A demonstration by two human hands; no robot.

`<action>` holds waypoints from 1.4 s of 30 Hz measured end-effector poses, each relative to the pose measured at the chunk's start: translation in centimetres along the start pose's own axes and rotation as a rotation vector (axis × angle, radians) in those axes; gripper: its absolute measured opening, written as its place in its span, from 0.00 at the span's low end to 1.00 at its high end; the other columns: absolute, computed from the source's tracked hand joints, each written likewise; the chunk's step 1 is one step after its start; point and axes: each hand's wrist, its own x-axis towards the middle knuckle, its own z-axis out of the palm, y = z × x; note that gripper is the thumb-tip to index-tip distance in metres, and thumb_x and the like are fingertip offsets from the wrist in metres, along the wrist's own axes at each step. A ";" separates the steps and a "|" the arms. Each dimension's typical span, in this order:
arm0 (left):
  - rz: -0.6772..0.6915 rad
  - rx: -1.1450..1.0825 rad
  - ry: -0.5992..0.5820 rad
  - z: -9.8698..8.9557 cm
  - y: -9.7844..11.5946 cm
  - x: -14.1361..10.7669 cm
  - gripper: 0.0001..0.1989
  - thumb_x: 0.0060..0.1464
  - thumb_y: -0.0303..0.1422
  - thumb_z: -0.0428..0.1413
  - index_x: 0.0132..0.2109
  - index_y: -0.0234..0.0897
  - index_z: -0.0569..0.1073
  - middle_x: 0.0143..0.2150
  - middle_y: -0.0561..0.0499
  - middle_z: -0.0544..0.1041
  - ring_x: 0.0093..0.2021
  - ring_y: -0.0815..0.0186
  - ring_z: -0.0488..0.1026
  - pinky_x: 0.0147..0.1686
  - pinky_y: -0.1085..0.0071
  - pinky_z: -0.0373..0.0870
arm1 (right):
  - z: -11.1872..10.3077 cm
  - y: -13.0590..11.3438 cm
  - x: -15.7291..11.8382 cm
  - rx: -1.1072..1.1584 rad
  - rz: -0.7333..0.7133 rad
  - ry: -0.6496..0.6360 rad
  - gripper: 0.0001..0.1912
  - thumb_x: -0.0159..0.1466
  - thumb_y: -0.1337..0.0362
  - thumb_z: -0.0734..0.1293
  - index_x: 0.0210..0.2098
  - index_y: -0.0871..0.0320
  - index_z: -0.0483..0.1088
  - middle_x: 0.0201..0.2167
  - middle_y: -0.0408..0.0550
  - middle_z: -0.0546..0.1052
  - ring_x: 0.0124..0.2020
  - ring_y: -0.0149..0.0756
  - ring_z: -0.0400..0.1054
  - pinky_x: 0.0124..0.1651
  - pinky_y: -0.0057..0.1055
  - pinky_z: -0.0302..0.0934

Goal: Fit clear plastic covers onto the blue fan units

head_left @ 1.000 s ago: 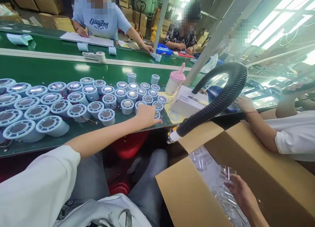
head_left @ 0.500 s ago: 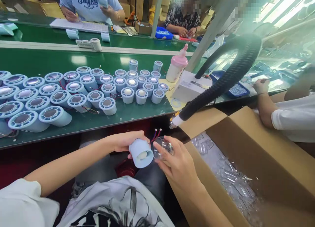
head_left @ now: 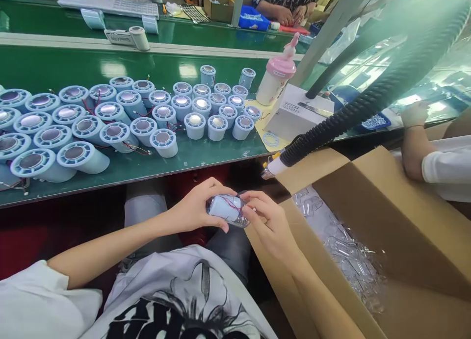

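Observation:
Over my lap, a light-blue plastic cylinder (head_left: pixel 223 207) lies on its side within a clear plastic shell (head_left: pixel 240 221). My left hand (head_left: pixel 200 209) grips the left end of both, fingers over the top and thumb below. Thin red and dark wires (head_left: pixel 232 201) run along the cylinder toward its right end. There my right hand (head_left: pixel 270 226) has its thumb and fingertips closed on the wires at the shell's edge; its fingers partly hide that end.
Many similar blue cylinders (head_left: pixel 164 142) stand on the green bench (head_left: pixel 206 157). A cardboard box (head_left: pixel 397 221) with clear shells (head_left: pixel 353 260) is at my right. A black ribbed hose (head_left: pixel 331 125), white box (head_left: pixel 300 113) and pink-lidded bottle (head_left: pixel 275 76) stand nearby. Co-workers' hands (head_left: pixel 290 16) are across the bench.
The blue cylinder and clear shell, apart before, are now together, the cylinder inside the shell. Its wires have come round to the right end. My view has tilted down.

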 end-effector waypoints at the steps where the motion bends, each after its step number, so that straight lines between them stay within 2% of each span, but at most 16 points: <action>1: 0.013 0.001 0.010 0.2 -0.4 0.0 0.34 0.36 0.46 0.67 0.52 0.42 0.72 0.43 0.49 0.67 0.45 0.61 0.68 0.47 0.64 0.67 | 0.1 0.0 0.0 0.002 0.007 0.016 0.12 0.66 0.63 0.60 0.28 0.57 0.70 0.41 0.51 0.73 0.42 0.35 0.70 0.38 0.28 0.66; 3: 0.024 0.015 0.019 0.6 -0.9 -0.2 0.34 0.35 0.46 0.68 0.52 0.42 0.73 0.43 0.50 0.65 0.46 0.61 0.67 0.47 0.63 0.67 | 0.5 0.3 0.0 -0.026 0.002 0.018 0.10 0.65 0.62 0.63 0.28 0.57 0.70 0.42 0.52 0.74 0.42 0.37 0.71 0.34 0.27 0.66; 6: 0.013 0.033 0.025 0.8 -1.4 -0.4 0.33 0.37 0.47 0.67 0.51 0.42 0.73 0.43 0.49 0.64 0.46 0.60 0.66 0.47 0.63 0.67 | 1.4 0.8 -0.3 -0.135 -0.099 0.042 0.07 0.61 0.62 0.68 0.27 0.58 0.70 0.46 0.55 0.73 0.46 0.41 0.71 0.40 0.32 0.69; 8: 0.017 0.035 0.041 0.9 -1.7 -0.6 0.33 0.37 0.48 0.66 0.51 0.42 0.74 0.42 0.49 0.64 0.45 0.60 0.66 0.47 0.62 0.67 | 1.9 1.1 -0.7 -0.204 -0.171 0.085 0.06 0.61 0.64 0.67 0.28 0.58 0.70 0.49 0.57 0.72 0.47 0.42 0.71 0.45 0.35 0.68; 10: 0.035 0.028 0.069 0.9 -2.1 -0.7 0.33 0.35 0.48 0.67 0.50 0.42 0.74 0.43 0.48 0.64 0.46 0.60 0.66 0.49 0.60 0.67 | 2.2 1.1 -0.8 -0.213 -0.190 0.119 0.07 0.64 0.66 0.64 0.30 0.57 0.71 0.49 0.56 0.73 0.46 0.41 0.72 0.46 0.36 0.69; 13: 0.081 0.000 0.078 0.9 -2.8 -0.8 0.32 0.35 0.45 0.68 0.50 0.42 0.75 0.50 0.44 0.64 0.51 0.55 0.66 0.54 0.55 0.64 | 2.0 1.1 -0.6 -0.066 -0.095 0.114 0.08 0.62 0.66 0.65 0.28 0.56 0.73 0.43 0.53 0.76 0.44 0.40 0.73 0.42 0.35 0.71; 16: 0.111 -0.059 -0.057 0.8 -2.9 -0.7 0.31 0.41 0.41 0.67 0.54 0.42 0.72 0.56 0.41 0.67 0.56 0.53 0.66 0.58 0.53 0.61 | 1.5 1.3 -0.1 0.186 0.097 0.094 0.08 0.57 0.64 0.69 0.22 0.57 0.73 0.39 0.52 0.77 0.42 0.41 0.73 0.35 0.32 0.71; 18: 0.086 -0.129 -0.131 0.7 -2.6 -0.7 0.31 0.45 0.38 0.65 0.56 0.41 0.69 0.55 0.42 0.70 0.56 0.55 0.67 0.57 0.57 0.64 | 1.2 1.5 0.2 0.327 0.200 0.097 0.10 0.55 0.63 0.71 0.19 0.57 0.73 0.38 0.51 0.77 0.42 0.42 0.73 0.38 0.34 0.71; 21: -0.028 -0.308 -0.141 0.7 -1.8 -0.9 0.31 0.46 0.35 0.64 0.58 0.39 0.66 0.56 0.42 0.70 0.54 0.58 0.69 0.51 0.63 0.69 | 0.6 2.0 0.3 0.483 0.259 0.074 0.10 0.56 0.58 0.71 0.22 0.56 0.75 0.38 0.51 0.79 0.44 0.44 0.73 0.45 0.41 0.70; 24: -0.145 -0.535 -0.161 0.8 -1.4 -1.1 0.32 0.46 0.32 0.64 0.58 0.39 0.64 0.58 0.43 0.68 0.53 0.60 0.70 0.51 0.65 0.70 | 0.2 2.1 0.0 0.443 0.122 -0.034 0.11 0.55 0.56 0.73 0.35 0.53 0.78 0.49 0.52 0.76 0.52 0.47 0.70 0.48 0.44 0.70; 27: -0.208 -0.710 -0.151 0.7 -1.3 -1.2 0.32 0.47 0.31 0.64 0.58 0.40 0.63 0.57 0.44 0.68 0.52 0.62 0.70 0.51 0.65 0.69 | -0.1 2.0 -0.6 0.086 -0.102 -0.073 0.19 0.55 0.62 0.74 0.47 0.51 0.74 0.57 0.51 0.70 0.57 0.47 0.65 0.56 0.43 0.65; 29: -0.222 -0.743 -0.138 0.7 -1.2 -1.3 0.33 0.46 0.31 0.64 0.58 0.41 0.63 0.56 0.45 0.69 0.50 0.63 0.70 0.49 0.65 0.70 | -0.1 2.0 -0.9 -0.081 -0.189 -0.042 0.19 0.58 0.63 0.71 0.49 0.51 0.72 0.57 0.50 0.70 0.57 0.45 0.66 0.58 0.42 0.64; 32: -0.224 -0.733 -0.162 0.7 -1.1 -1.3 0.35 0.43 0.31 0.66 0.58 0.42 0.64 0.56 0.45 0.69 0.47 0.63 0.71 0.46 0.66 0.71 | -0.1 2.0 -1.1 -0.123 -0.261 -0.022 0.19 0.59 0.62 0.71 0.50 0.52 0.70 0.57 0.52 0.70 0.55 0.45 0.67 0.56 0.41 0.66; 35: -0.239 -0.729 -0.178 0.5 -1.0 -1.4 0.35 0.43 0.32 0.66 0.58 0.43 0.64 0.57 0.45 0.68 0.45 0.63 0.72 0.43 0.67 0.72 | -0.1 1.9 -1.1 -0.082 -0.259 -0.039 0.19 0.58 0.61 0.72 0.49 0.53 0.70 0.55 0.53 0.72 0.55 0.45 0.68 0.55 0.41 0.66; 38: -0.241 -0.707 -0.193 0.2 -0.7 -1.6 0.37 0.43 0.34 0.66 0.60 0.43 0.63 0.59 0.43 0.67 0.47 0.61 0.72 0.42 0.68 0.73 | -0.1 1.9 -1.1 0.019 -0.184 -0.063 0.20 0.58 0.60 0.72 0.49 0.53 0.69 0.55 0.53 0.72 0.54 0.46 0.68 0.54 0.42 0.67; 42: -0.183 -0.564 -0.222 -0.5 -0.2 -1.8 0.38 0.43 0.33 0.66 0.62 0.44 0.62 0.60 0.44 0.68 0.52 0.59 0.71 0.49 0.65 0.70 | -0.1 1.6 -1.3 0.209 -0.059 -0.105 0.22 0.57 0.60 0.73 0.50 0.53 0.68 0.52 0.52 0.74 0.53 0.45 0.69 0.52 0.41 0.69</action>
